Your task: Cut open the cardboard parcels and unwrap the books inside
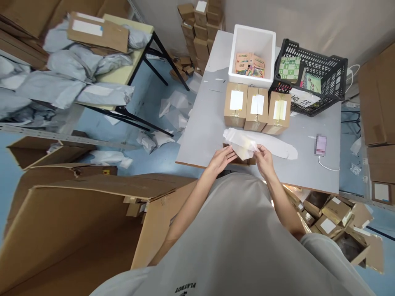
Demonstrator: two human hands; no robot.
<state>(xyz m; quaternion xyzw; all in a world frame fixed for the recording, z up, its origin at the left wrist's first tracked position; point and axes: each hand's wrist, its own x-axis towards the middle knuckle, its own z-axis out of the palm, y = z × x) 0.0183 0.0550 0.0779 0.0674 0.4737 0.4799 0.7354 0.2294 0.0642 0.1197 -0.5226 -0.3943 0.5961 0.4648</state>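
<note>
A white translucent wrap [242, 144], with something pale yellow showing through, is in front of my body at the table's near edge. My right hand [264, 161] is closed, pinching the right edge of this wrap. My left hand [222, 159] has its fingers stretched out, the tips at the wrap's lower left edge. Below the wrap, a brown cardboard box [251, 159] is mostly hidden. A long white sheet or bag [274, 144] lies flat behind it, stretching to the right.
Three taped cartons [256, 107] stand in a row ahead. Behind them are a white foam box [232, 61] with colourful small boxes and a black crate [335, 78] with booklets. A phone [321, 146] lies right on its cable. Large open cartons [77, 222] flank my left side.
</note>
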